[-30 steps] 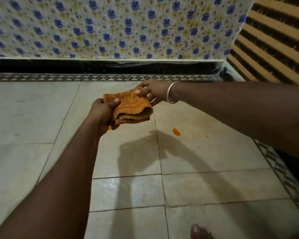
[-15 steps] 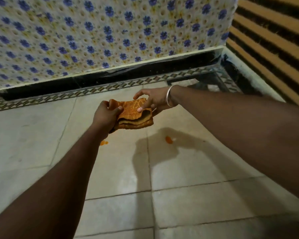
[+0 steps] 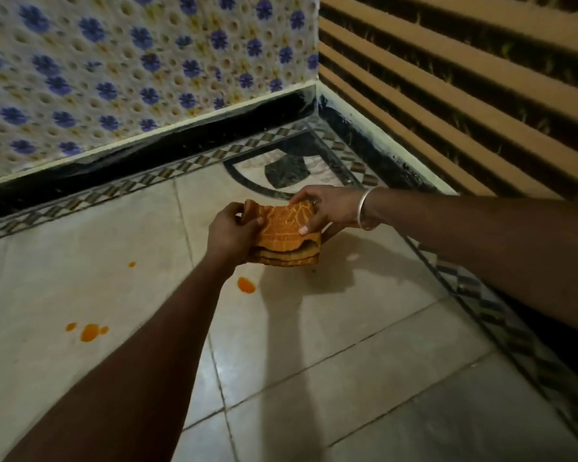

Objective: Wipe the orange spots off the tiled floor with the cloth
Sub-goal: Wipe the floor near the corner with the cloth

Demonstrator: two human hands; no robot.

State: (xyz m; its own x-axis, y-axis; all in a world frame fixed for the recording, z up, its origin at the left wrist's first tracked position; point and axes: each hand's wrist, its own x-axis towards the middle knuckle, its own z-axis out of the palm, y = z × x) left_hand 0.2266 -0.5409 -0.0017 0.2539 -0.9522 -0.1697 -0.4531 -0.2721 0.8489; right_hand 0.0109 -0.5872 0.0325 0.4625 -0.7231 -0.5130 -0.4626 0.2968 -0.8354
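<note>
Wiping hasn't started, from where I'm standing. The cloth is folded into a thick wad and looks to be held just above the tiled floor. The left hand grips its left edge, and the right hand pinches the other side, thumb on top. Everything looks unwiped: an orange blob at 7 o'clock from the cloth, a tiny dot near 9, and a cluster further out at 8. Basically the whole job's left.

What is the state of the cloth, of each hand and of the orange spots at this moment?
cloth: folded in layers, held up by both hands.
left hand: grips the cloth's left edge.
right hand: pinches the cloth's right edge.
orange spots: unwiped, on the tiled floor.
</note>
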